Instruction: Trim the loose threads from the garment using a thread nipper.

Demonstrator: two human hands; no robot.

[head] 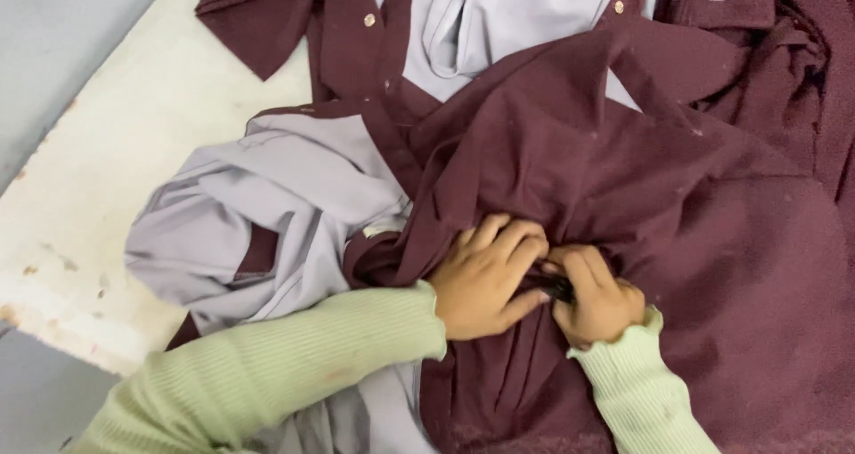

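A maroon garment with lilac-grey panels lies crumpled across a worn white table. My left hand presses on a bunched fold of the maroon cloth near the middle. Right beside it and touching it, my right hand pinches the same fold; a small dark thing shows between the two hands, too hidden to name. Both arms wear pale green ribbed sleeves.
More maroon and lilac garments with small gold buttons lie at the top of the view. Another maroon piece is heaped at the top right. The table's edge runs diagonally at the left, with grey floor beyond.
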